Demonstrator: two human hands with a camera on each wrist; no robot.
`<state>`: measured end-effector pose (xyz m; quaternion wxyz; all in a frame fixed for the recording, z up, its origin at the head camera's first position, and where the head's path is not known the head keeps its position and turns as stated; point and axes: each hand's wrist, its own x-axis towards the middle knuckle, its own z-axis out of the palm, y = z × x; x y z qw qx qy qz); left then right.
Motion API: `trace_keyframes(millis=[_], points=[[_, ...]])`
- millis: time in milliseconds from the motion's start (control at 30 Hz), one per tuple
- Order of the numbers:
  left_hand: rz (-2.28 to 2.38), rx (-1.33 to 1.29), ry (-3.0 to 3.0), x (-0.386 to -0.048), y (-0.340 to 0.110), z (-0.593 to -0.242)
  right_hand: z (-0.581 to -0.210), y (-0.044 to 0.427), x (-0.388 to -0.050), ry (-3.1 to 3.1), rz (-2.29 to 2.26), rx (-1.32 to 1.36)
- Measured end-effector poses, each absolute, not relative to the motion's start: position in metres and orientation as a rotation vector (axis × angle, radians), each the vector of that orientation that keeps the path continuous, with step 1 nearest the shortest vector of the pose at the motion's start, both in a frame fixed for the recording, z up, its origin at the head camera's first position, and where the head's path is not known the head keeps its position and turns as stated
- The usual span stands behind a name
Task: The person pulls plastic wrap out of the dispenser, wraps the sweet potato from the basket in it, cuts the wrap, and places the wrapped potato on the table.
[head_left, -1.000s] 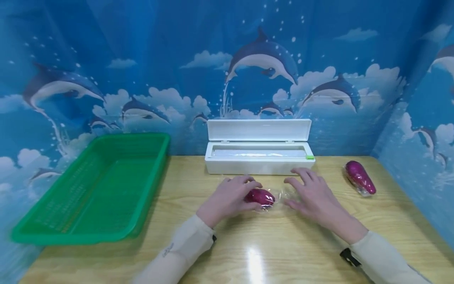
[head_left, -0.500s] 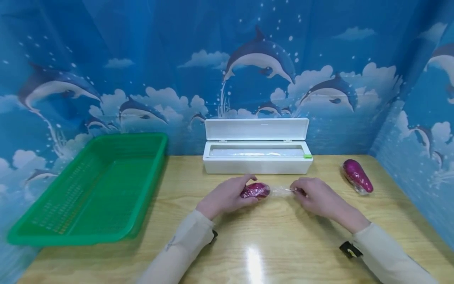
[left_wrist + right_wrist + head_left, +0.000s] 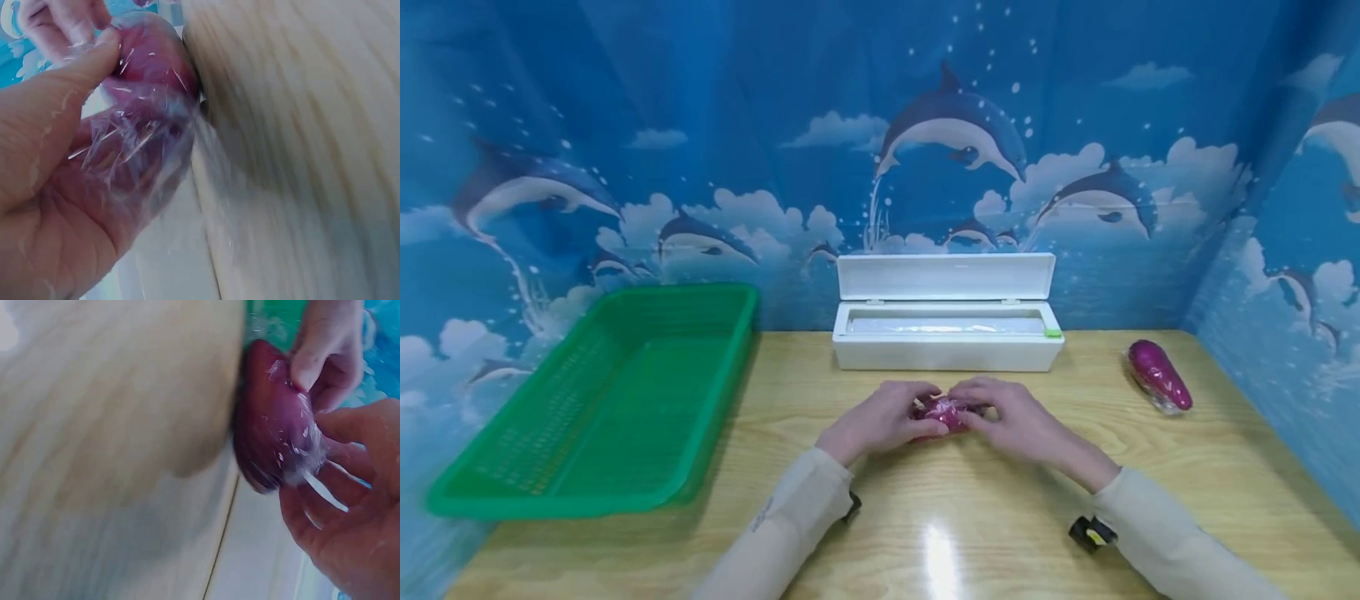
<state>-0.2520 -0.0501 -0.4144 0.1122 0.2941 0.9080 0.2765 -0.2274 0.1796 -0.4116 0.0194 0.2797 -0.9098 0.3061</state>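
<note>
A purple eggplant (image 3: 946,413) in clear plastic wrap lies on the wooden table between my hands. My left hand (image 3: 880,421) grips one end, its thumb laid along the side. Around the other end my right hand (image 3: 1017,422) holds the eggplant, with thumb and fingers on the film. The left wrist view shows loose, crinkled plastic wrap (image 3: 134,147) hanging over the left palm. In the right wrist view the film is bunched at the eggplant's (image 3: 270,419) near end. Fingers hide parts of the eggplant in the head view.
Behind the hands stands a white cling film box (image 3: 947,354), lid raised, with a roll inside and a green slider on its edge. A green plastic basket (image 3: 688,467) is at the left. Another wrapped eggplant (image 3: 1159,375) lies at the right, near the patterned backdrop.
The right hand first pulled the film's end out to the right, then moved left with it onto the eggplant. The left hand has stayed at the eggplant's left end.
</note>
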Motion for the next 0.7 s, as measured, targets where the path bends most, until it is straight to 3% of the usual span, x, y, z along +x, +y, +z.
trace_keyframes(millis=[200,400,700], points=[[0.744,0.689,2.683,-0.249,-0.077,-0.413,-0.420,0.174,-0.229,-2.916,0.716,0.973],[0.692,0.719,2.732,-0.247,-0.097,-0.409,-0.420,0.164,-0.233,-2.949,0.515,0.956],[0.966,0.615,2.814,-0.247,-0.085,-0.407,-0.415,0.158,-0.230,-2.937,0.438,1.093]])
